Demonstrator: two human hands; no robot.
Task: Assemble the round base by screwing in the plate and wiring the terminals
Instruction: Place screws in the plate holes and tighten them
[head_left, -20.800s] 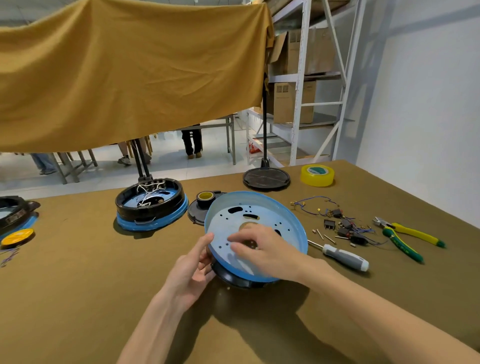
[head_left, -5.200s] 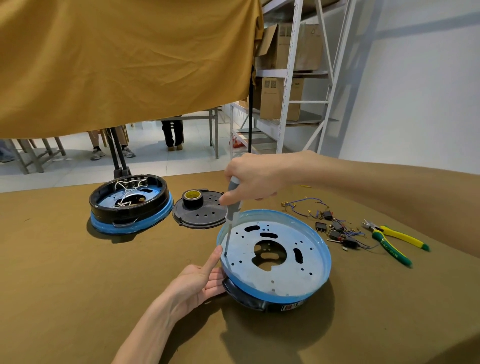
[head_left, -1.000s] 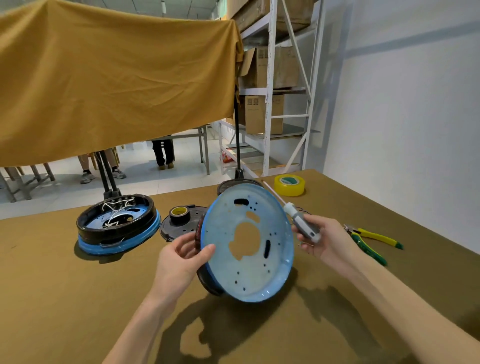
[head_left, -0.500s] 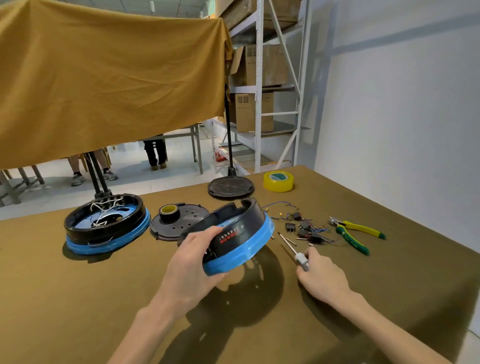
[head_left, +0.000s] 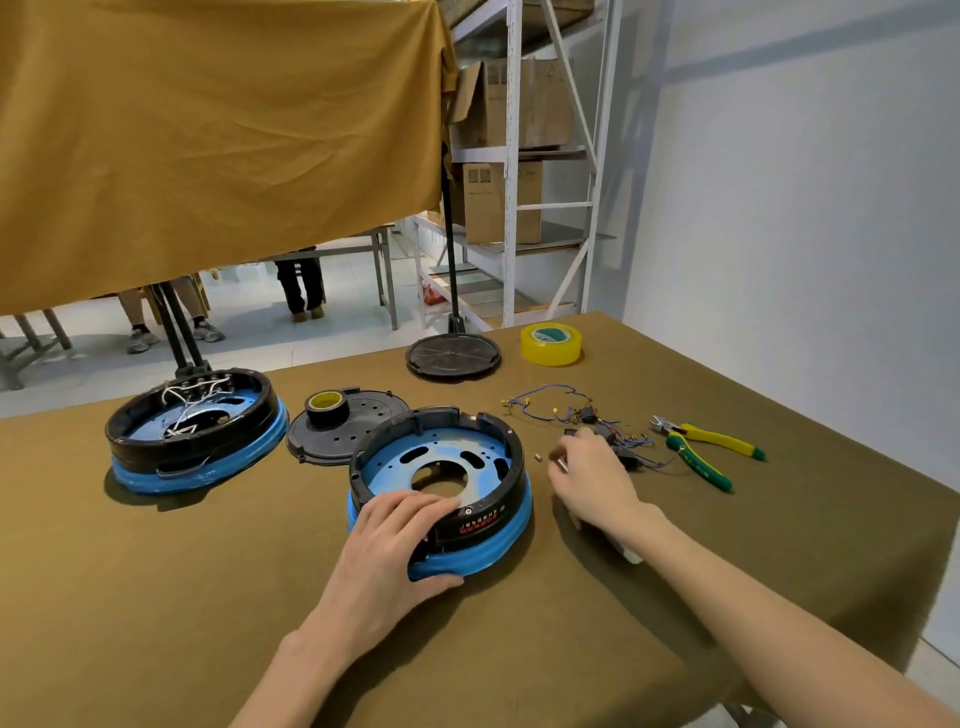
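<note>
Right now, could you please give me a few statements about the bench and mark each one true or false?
1. The left hand rests on the near rim of the round base. True.
2. The round base lies with its open side down. False: its open side faces up, showing the blue plate inside.
3. The pliers lie right of the wire bundle. True.
4. The right hand holds the pliers. False: it is at the small parts beside the base, apart from the pliers.
5. The yellow tape roll sits on the second base. False: it stands on the table, far right of that base.
</note>
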